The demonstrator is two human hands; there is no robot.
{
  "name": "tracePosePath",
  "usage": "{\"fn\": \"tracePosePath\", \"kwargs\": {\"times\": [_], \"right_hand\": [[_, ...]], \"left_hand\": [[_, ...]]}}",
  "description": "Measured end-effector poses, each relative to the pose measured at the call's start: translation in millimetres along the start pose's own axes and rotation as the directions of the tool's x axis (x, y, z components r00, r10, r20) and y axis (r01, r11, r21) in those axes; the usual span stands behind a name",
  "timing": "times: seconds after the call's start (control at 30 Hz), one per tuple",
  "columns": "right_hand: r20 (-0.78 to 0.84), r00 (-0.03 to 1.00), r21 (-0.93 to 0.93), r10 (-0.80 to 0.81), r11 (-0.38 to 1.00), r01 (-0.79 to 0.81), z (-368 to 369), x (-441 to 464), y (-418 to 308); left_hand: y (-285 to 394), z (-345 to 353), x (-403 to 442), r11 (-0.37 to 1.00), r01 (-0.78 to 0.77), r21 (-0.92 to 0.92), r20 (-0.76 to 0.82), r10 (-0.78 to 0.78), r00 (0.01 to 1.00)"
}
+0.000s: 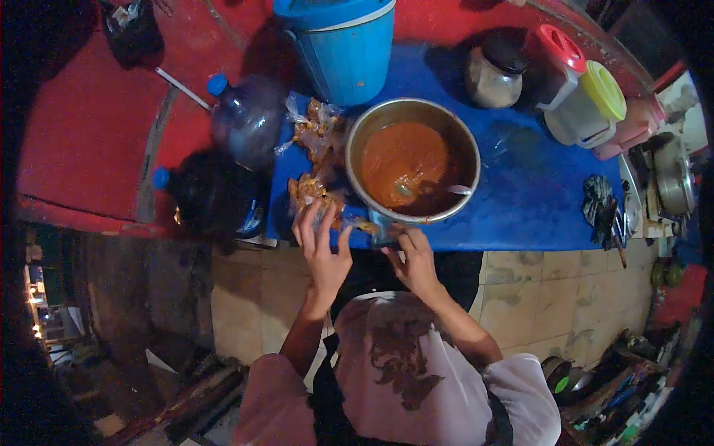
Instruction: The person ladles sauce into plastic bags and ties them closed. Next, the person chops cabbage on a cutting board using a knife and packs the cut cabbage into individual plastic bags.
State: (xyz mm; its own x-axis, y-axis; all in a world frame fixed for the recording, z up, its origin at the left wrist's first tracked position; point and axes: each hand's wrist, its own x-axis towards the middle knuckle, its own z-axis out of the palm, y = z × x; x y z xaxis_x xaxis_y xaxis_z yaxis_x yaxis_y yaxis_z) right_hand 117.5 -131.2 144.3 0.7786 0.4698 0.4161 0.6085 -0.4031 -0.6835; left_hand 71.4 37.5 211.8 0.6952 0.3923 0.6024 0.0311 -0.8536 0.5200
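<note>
A metal pot of orange-red sauce stands on the blue tabletop, and a spoon handle sticks out at its right rim. My left hand has its fingers spread, with the fingertips at the lower of the clear plastic bags, a sauce-filled bag. Just below the pot, my right hand pinches the end of a small clear plastic bag, which stretches towards my left hand. Another knotted bag of sauce lies left of the pot.
Behind the pot stands a blue bucket. Large bottles with blue caps are at the left. A jar with a black lid, lidded pitchers and a crumpled black bag sit on the right.
</note>
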Motion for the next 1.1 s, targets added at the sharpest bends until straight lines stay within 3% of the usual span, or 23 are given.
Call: {"fn": "tracePosePath", "kwargs": {"times": [0.07,0.13,0.27,0.33,0.43,0.53,0.63,0.7,0.77,0.87,0.93,0.97,1.0,1.07,1.1], "right_hand": [[0.036,0.998,-0.041,0.055,0.998,-0.054,2.0,-6.4,15.9],[0.062,0.996,-0.091,-0.07,0.993,0.075,6.5,-10.3,34.3],[0.002,1.0,0.003,-0.009,1.0,0.009,9.4,-15.2,38.2],[0.134,0.987,-0.089,-0.092,0.991,0.104,12.2,-21.1,42.8],[0.166,0.981,-0.192,-0.105,0.972,0.136,-5.2,-11.7,17.6],[0.099,0.978,-0.29,-0.184,0.935,0.205,-0.2,-6.9,10.9],[0.161,0.963,-0.279,-0.215,0.926,0.254,4.4,-11.5,21.5],[0.139,0.974,-0.312,-0.176,0.926,0.212,6.1,-10.0,17.0],[0.118,0.983,-0.34,-0.141,0.924,0.173,5.5,-9.6,15.0],[0.143,0.978,-0.251,-0.155,0.95,0.187,4.5,-9.0,15.3],[-0.012,1.0,-0.045,0.023,0.999,-0.024,-0.6,-3.0,5.2],[-0.046,0.999,0.07,0.024,0.997,-0.021,-2.7,-1.9,6.3],[-0.046,0.999,0.072,0.024,0.997,-0.02,-2.9,-3.5,9.4],[0.041,0.969,0.35,0.242,0.905,-0.241,-1.8,-8.0,16.3],[0.042,0.969,0.349,0.243,0.905,-0.242,-3.4,-8.1,14.4]], "left_hand": [[-7.2,15.3,-21.1,0.974,-0.053,-0.221,0.137,0.084,0.987],[-17.6,35.2,-42.2,0.953,-0.084,-0.292,0.364,0.192,0.911],[-33.3,59.8,-56.9,0.958,-0.074,-0.276,0.368,0.176,0.913],[-31.6,59.7,-51.6,0.957,-0.078,-0.281,0.351,0.178,0.919],[-24.1,58.4,-46.8,0.946,-0.069,-0.318,0.364,0.189,0.912],[-18.2,60.3,-48.6,0.95,0.038,-0.31,0.33,0.07,0.941],[-13.7,62.2,-54.1,0.935,0.107,-0.337,0.378,0.03,0.925],[-13.2,64.9,-54.9,0.94,0.052,-0.336,0.319,0.062,0.946],[-14.1,63.1,-55.8,0.935,0.091,-0.342,0.367,0.044,0.929],[-12.4,56.7,-56.0,0.928,0.106,-0.357,0.42,0.059,0.905],[-16.3,54.4,-54.4,0.926,0.076,-0.37,0.427,0.097,0.899],[-22.1,54.6,-54.6,0.909,0.023,-0.416,0.425,0.171,0.889],[-27.4,55.5,-56.6,0.886,-0.026,-0.462,0.421,0.245,0.873],[-36.2,60.4,-60.9,0.894,-0.006,-0.449,0.432,0.223,0.874],[-41.1,62.7,-61.5,0.886,-0.013,-0.464,0.407,0.226,0.885]]}}
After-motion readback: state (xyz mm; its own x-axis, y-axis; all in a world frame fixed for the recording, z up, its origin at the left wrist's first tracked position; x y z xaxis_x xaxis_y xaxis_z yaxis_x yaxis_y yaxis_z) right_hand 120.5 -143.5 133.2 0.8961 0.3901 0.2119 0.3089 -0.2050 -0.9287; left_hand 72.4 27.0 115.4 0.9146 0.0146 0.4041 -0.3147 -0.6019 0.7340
